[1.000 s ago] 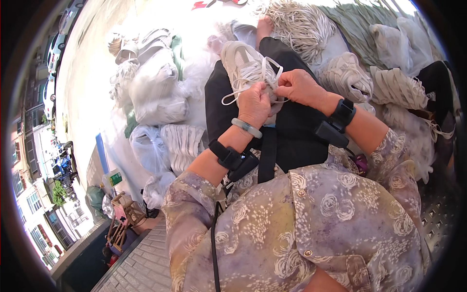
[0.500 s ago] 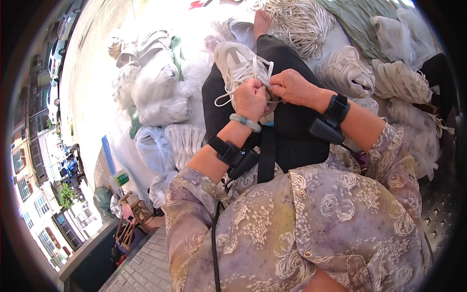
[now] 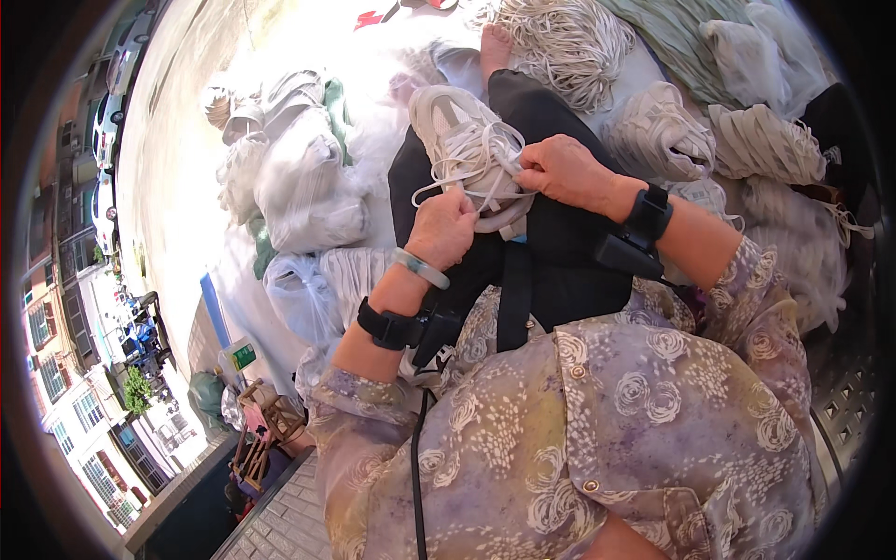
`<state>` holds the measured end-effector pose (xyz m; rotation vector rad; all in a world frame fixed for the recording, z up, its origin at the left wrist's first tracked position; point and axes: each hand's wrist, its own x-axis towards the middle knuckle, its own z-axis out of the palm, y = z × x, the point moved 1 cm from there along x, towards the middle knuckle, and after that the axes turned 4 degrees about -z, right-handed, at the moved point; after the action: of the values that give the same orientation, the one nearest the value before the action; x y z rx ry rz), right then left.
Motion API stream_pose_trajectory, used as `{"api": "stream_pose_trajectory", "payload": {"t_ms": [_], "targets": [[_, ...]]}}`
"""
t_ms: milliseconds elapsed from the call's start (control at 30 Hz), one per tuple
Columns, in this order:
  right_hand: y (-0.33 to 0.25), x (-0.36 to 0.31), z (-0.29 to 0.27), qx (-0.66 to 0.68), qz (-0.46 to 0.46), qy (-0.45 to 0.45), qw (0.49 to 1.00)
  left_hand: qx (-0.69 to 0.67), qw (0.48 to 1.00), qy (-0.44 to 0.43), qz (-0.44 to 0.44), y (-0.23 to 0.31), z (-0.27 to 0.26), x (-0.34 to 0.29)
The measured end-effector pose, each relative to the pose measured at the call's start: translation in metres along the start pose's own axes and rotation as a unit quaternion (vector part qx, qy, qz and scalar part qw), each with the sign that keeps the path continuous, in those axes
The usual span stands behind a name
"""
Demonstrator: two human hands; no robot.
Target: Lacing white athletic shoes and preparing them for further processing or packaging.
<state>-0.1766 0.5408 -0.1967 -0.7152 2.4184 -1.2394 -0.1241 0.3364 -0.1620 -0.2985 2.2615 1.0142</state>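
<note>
A pale sneaker rests on my lap between my dark-trousered legs, its toe pointing away from me. White shoelaces run across it in loose loops. My left hand is closed at the shoe's near left side, pinching a lace. On the right side of the opening, my right hand pinches another part of the lace between thumb and fingers. The collar of the shoe shows between the two hands.
A heap of white laces lies beyond my knee. Bundled pale shoe parts are stacked at the right. Filled plastic bags stand at the left. A small wooden chair is at lower left.
My hands, close together over the shoe before, are now apart. The left hand has moved down and left; the right has shifted slightly right. The shoe's collar is now more exposed.
</note>
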Motion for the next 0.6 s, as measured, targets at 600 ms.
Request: {"api": "stream_pose_trajectory", "payload": {"t_ms": [600], "targets": [[0.024, 0.007, -0.028, 0.246, 0.229, 0.093, 0.937, -0.259, 0.964, -0.024, -0.054, -0.070, -0.034, -0.022]]}}
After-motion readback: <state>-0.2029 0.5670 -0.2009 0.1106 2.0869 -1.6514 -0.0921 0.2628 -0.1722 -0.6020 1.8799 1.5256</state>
